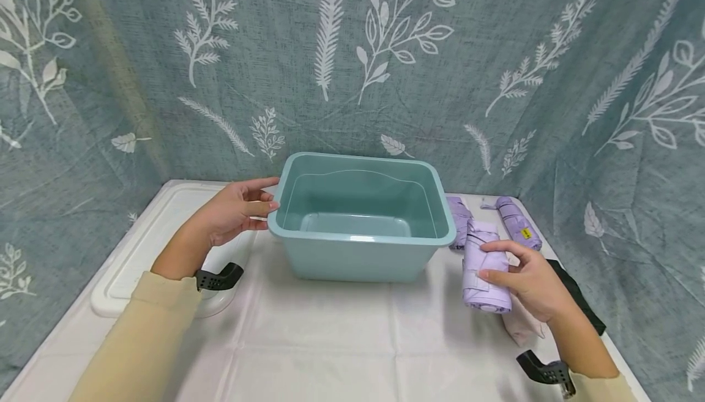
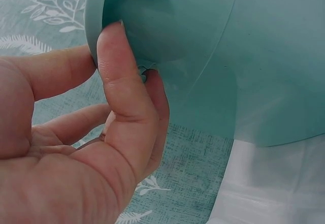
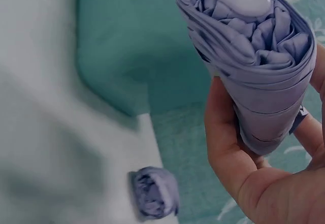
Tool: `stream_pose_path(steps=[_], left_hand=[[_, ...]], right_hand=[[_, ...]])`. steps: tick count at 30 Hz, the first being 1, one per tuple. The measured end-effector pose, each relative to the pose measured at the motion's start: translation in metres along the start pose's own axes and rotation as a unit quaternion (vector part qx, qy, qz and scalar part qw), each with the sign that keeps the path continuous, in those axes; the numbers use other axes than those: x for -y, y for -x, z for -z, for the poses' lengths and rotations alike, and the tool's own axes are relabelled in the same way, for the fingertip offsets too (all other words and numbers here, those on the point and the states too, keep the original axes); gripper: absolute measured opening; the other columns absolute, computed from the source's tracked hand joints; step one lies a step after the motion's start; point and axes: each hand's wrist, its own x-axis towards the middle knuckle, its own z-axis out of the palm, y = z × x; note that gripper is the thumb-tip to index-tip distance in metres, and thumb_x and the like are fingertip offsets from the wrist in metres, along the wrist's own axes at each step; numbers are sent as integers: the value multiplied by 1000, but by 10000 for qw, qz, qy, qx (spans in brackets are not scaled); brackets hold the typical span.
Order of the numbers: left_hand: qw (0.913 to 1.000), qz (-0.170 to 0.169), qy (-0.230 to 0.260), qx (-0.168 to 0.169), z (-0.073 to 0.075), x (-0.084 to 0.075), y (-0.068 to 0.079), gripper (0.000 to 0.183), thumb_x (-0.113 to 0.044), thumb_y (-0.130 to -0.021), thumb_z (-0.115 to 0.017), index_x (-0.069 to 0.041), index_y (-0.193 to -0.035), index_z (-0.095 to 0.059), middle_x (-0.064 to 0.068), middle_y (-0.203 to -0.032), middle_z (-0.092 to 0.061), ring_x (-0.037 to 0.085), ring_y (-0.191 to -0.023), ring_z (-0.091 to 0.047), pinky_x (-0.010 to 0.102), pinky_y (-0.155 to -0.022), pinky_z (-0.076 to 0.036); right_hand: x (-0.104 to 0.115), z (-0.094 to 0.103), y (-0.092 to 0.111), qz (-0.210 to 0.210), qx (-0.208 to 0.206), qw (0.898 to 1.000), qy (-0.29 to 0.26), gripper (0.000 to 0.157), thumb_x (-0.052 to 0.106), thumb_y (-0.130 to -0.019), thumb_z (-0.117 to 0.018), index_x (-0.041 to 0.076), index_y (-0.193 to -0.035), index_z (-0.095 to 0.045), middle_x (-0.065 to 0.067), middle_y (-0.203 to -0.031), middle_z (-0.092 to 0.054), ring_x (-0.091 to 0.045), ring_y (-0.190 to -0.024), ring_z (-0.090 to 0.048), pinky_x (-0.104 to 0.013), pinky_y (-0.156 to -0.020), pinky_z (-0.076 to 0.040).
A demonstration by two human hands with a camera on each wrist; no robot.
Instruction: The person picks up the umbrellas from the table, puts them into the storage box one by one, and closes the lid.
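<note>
Left hand [image 1: 234,211]: fingers pinch the left rim of the green bin [image 1: 358,261]; right hand [image 1: 531,279]: fingers grip a rolled purple bundle [image 1: 483,276] above the tabletop [image 1: 330,341].

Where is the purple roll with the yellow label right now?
In the head view, the labelled roll lies at the back right of the white table, beyond the right hand and black item.

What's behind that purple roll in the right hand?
From the head view, another purple roll shows partly behind the held roll, and some pale cloth peeks out behind the right hand. Whatever the held roll and hand cover can't be seen.
</note>
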Motion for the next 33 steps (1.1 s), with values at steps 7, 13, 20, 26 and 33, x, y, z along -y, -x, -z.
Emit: stream_pose_path(steps=[7, 13, 20, 26, 33], left_hand=[[10000, -38, -50, 6, 0, 0, 0, 75, -12, -101, -65, -14, -164, -25, 1, -109, -51, 9, -87, -65, 28, -80, -60], [10000, -40, -73, 3, 1, 2, 0, 75, -12, -102, -65, -14, -165, -24, 1, -109, -50, 8, -88, -64, 28, -80, -60], [10000, -68, -42, 19, 1, 2, -1, 76, -12, -101, -66, -14, -164, -25, 0, -108, -51, 8, -87, -64, 28, -80, -61], [10000, -76, -6, 31, 1, 2, 0, 76, -12, -101, -66, -13, -165, -24, -1, -107, -51, 8, -88, -64, 27, -79, -61], [10000, -41, 14, 28, 1, 2, -1, 76, -12, -101, -66, -13, -165, -24, 0, -108, -51, 9, -86, -65, 27, -79, -61]], right_hand=[[21, 3, -6, 317, 116, 9988, -362, 43, -12, -92, -66, 15, -124, -68, -3, -114, -64, -16, -88, -74, -35, -69, -64], [37, 0, -14, 493, 127, 9977, -450, 40, -13, -93, -65, 14, -122, -69, -4, -117, -63, -18, -91, -74, -35, -70, -65], [55, -8, -25, 350, 30, 9990, -285, 36, -8, -93, -67, 13, -123, -67, -6, -129, -50, -18, -96, -72, -35, -74, -65], [70, -17, -38, 111, 103, 9997, -208, 34, -5, -94, -69, 17, -120, -69, -6, -128, -53, -19, -98, -70, -35, -75, -64], [87, -27, -56, 45, 218, 9986, -490, 34, -7, -92, -69, 18, -116, -71, -3, -119, -61, -19, -94, -71, -33, -74, -64]])
